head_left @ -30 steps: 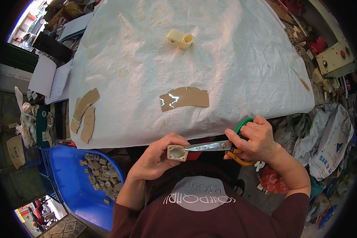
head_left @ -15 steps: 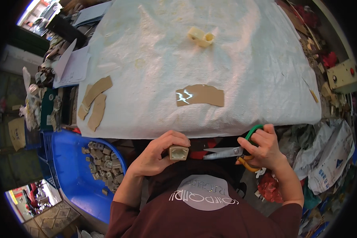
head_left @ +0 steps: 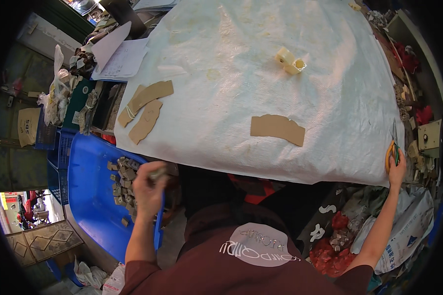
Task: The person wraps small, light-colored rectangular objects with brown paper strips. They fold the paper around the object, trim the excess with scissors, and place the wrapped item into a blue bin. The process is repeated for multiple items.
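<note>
My left hand is blurred over the rim of a blue crate at the lower left, fingers closed on a small tan block. The crate holds several similar small tan pieces. My right hand reaches far right to the table's edge, gripping scissors with orange and green handles that rest there, blades pointing away. A brown cardboard cut-out lies on the white woven sheet between the hands.
Two more cardboard shapes lie at the sheet's left edge. A pale yellow tape roll pair sits farther back. Papers and clutter crowd the far left; bags and scraps fill the floor at the right.
Both hands were together at the table's front edge, scissors against the small block. Now the left hand has swung left over the blue crate, and the right has carried the scissors far right.
</note>
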Demonstrator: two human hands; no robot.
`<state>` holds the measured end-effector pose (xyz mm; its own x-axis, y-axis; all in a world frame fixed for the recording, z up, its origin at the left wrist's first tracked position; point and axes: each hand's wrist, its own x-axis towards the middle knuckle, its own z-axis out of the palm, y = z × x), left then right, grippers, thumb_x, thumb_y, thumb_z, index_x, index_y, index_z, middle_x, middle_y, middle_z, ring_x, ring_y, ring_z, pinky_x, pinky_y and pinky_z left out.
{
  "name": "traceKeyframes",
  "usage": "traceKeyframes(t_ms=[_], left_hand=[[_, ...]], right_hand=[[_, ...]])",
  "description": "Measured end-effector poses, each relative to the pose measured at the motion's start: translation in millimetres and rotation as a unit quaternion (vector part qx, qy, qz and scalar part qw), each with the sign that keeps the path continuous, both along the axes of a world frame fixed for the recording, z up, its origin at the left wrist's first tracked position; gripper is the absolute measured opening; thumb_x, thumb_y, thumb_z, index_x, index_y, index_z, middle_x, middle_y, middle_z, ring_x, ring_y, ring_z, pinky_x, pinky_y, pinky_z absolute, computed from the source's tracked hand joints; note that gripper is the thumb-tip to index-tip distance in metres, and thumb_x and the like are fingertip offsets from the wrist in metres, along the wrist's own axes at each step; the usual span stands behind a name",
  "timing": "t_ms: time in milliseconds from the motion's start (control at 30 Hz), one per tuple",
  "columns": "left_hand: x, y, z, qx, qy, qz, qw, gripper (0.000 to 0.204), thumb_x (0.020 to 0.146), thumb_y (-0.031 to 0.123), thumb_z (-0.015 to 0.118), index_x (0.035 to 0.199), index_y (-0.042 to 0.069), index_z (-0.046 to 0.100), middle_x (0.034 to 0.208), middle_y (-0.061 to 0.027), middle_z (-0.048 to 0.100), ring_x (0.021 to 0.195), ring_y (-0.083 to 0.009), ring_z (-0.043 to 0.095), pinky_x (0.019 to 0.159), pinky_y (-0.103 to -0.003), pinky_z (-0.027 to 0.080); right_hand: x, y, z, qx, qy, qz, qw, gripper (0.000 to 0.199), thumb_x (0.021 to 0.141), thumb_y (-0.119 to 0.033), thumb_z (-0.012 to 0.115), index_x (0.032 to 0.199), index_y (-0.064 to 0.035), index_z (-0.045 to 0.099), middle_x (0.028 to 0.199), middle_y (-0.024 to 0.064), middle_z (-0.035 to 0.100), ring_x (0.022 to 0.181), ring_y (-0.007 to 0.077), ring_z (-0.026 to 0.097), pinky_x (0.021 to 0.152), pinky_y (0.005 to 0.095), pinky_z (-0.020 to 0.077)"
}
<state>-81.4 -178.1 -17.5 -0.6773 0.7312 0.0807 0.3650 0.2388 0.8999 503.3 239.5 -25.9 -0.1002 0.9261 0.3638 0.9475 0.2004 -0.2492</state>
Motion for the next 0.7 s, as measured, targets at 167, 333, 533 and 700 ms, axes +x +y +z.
traceKeyframes(t_ms=[167,333,533,700], left_hand=[[-41,-98,-50,-0.065,0.121,0.271,0.953,0.030,0.078,-0.003,0.058,0.107,0.000,0.053,0.105,-0.0130,0.054,0.100,-0.0223,0.053,0.086,-0.031,0.041],[-40,-157,-104,-0.345,0.257,0.248,0.868,0.032,0.079,0.003,0.058,0.110,0.001,0.053,0.118,-0.0170,0.048,0.111,-0.0333,0.043,0.096,-0.040,0.032],[-25,-96,-75,-0.354,0.271,0.283,0.849,0.027,0.079,0.001,0.055,0.106,0.004,0.057,0.112,-0.0152,0.048,0.107,-0.0334,0.043,0.095,-0.043,0.030],[-13,-12,-4,-0.085,0.366,0.184,0.908,0.023,0.077,-0.004,0.054,0.098,0.003,0.059,0.102,-0.0147,0.051,0.103,-0.0295,0.045,0.091,-0.039,0.033]], right_hand=[[-50,-6,15,0.086,-0.198,-0.028,0.976,0.036,0.084,-0.014,0.058,0.119,-0.0086,0.055,0.112,0.0135,0.057,0.107,0.0301,0.051,0.092,0.0385,0.0398],[-203,-59,55,0.098,0.047,0.232,0.967,0.020,0.082,-0.004,0.058,0.103,-0.0037,0.058,0.107,0.0116,0.058,0.102,0.0279,0.053,0.090,0.0363,0.0409],[-337,-126,58,-0.040,0.141,0.503,0.852,0.029,0.068,-0.006,0.072,0.093,-0.0029,0.059,0.097,0.0106,0.057,0.091,0.0278,0.053,0.079,0.0348,0.0459],[-369,-136,44,-0.051,0.007,0.501,0.864,0.017,0.071,-0.010,0.069,0.081,-0.0005,0.059,0.083,0.0083,0.054,0.080,0.0243,0.051,0.074,0.0341,0.0483]])
